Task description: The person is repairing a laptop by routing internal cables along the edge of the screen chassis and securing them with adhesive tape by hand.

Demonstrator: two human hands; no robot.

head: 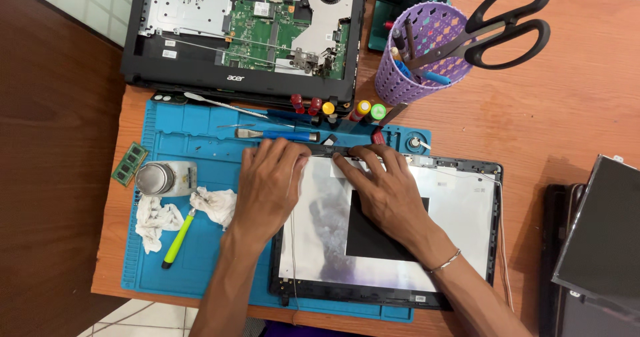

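Observation:
A laptop screen lid lies face up on a blue work mat, its inner silver backing and a black square patch showing. My left hand rests on the lid's top left corner, fingers pressing on the black top frame strip. My right hand, with a thin bracelet on the wrist, lies flat beside it, fingertips on the same strip. Neither hand holds a tool.
An opened laptop base with a green board sits at the back. A purple holder carries black scissors and pens. Screwdrivers, a brush, a metal tin, crumpled tissue, a green tool, a memory stick and a loose panel lie around.

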